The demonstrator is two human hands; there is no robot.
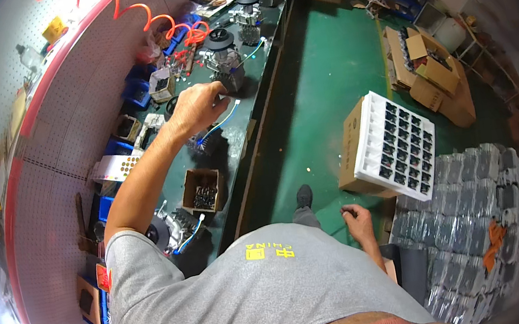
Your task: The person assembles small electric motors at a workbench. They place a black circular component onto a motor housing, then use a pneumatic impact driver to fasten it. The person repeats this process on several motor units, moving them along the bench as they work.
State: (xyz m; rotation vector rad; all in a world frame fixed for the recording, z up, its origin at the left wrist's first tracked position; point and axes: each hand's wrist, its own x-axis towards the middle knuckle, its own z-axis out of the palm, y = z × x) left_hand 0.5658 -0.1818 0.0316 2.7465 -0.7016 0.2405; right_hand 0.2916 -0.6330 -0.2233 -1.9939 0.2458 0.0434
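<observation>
My left hand (199, 109) reaches out over the workbench with its fingers curled together, above a metal motor unit (208, 140) that it partly covers. Whatever its fingertips hold, if anything, is hidden. A blue-and-white wire with a white plug (226, 118) runs out of that unit. Just beyond the hand stands another motor unit (226, 66) with a black round fan on top. Low at my right side, over the green floor, hangs my right hand (359, 222). Its thumb and fingers are drawn together, and anything between them is too small to name.
Nearer on the bench are a carton of small dark parts (204, 190) and another motor unit (182, 230). Blue bins (136, 92) line the back under a coiled orange hose (147, 19). To the right stand a white tray of black parts (398, 144) on a carton and stacked grey castings (462, 219).
</observation>
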